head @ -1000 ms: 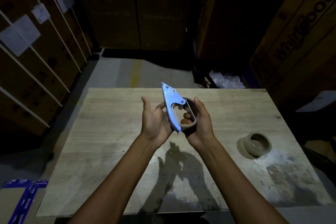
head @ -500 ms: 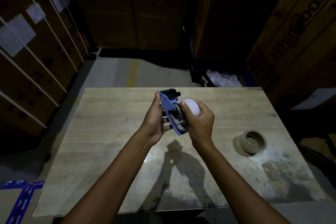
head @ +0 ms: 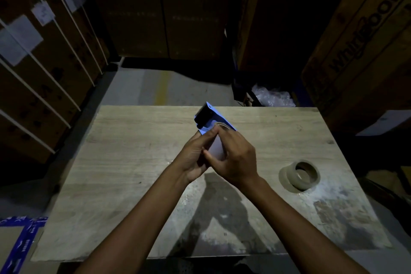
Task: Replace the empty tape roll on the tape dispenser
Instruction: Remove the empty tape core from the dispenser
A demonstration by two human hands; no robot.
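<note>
Above the pale wooden tabletop (head: 115, 162), the left hand (head: 193, 158) clasps the blue plastic tape dispenser (head: 216, 119) from below, serrated blade pointing away. The right hand (head: 235, 160) pinches the spent whitish roll (head: 216, 149) seated in it. Best to steady the frame and draw the core straight off its hub. Farther right, the fresh tan tape roll (head: 300, 176) lies waiting on the table.

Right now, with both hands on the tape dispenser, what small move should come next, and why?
Probably pull the pale core sideways off the tape dispenser. The right hand pinches the core while the left hand holds the dispenser above the table. The tape roll lies apart on the table, untouched.
</note>
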